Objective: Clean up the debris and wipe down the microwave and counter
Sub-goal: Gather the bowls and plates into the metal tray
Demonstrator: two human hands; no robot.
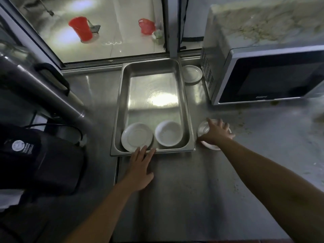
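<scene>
My left hand (pixel 141 166) lay flat on the counter (pixel 184 190), fingers straight and spread, their tips touching the near rim of the tray (pixel 121 109). It held nothing. My right hand (pixel 216 133) was spread wide over a small white bowl (pixel 204 128) that stood on the counter just right of the tray's near corner; the palm covered most of it and the fingers fanned across its top, but I could not tell whether they were gripping the rim or only resting on it. Inside the tray, at the near end, a white plate (pixel 136 136) sat on the left, leaning a little on the tray wall, and a second white bowl (pixel 168 133) sat just beside it on the right. The rest of the tray floor was bare and shone with glare. Beyond the tray's far right corner another white plate (pixel 192 73) rested on the counter, close against the side of the microwave (pixel 263 76). The microwave stood at the right with its door closed, and its top was smeared with pale, crusty debris (pixel 263 27). More crumbs (pixel 243 123) and specks lay scattered on the counter in front of it and to the right of my right hand. At the left stood a dark appliance (pixel 40 160). Through the window a red bucket (pixel 81 28) and a red basket (pixel 146 26) stood on the wet floor outside.
</scene>
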